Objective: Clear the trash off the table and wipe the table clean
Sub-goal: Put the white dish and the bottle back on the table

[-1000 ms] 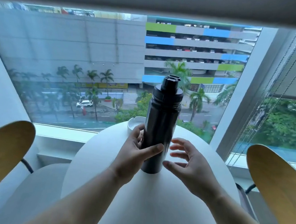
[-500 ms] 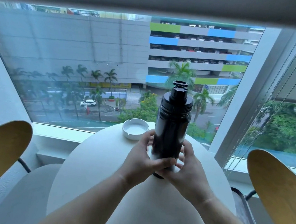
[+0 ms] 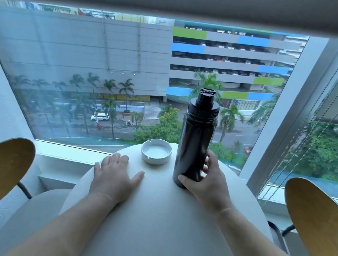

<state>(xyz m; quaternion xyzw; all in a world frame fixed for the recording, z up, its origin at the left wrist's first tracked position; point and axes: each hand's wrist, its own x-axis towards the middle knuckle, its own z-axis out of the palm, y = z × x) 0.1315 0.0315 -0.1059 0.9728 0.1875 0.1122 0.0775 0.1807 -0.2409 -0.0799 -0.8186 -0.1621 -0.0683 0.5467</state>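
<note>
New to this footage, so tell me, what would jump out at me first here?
A tall black bottle stands upright on the white table, right of centre, gripped low by the right hand. Left of it sits a white ashtray, and the left hand rests flat on the table beside that. Behind, a big window overlooks a street.

1. Your round white table [image 3: 155,219] has a plain, pale top.
2. A round white ashtray [image 3: 156,151] sits on it near the far edge.
3. A black bottle [image 3: 195,142] stands upright on the top just right of the ashtray, apart from it, with its cap on. Your right hand [image 3: 210,183] grips its lower part.
4. Your left hand [image 3: 114,176] lies palm down on the top, left of the ashtray and not touching it.
</note>
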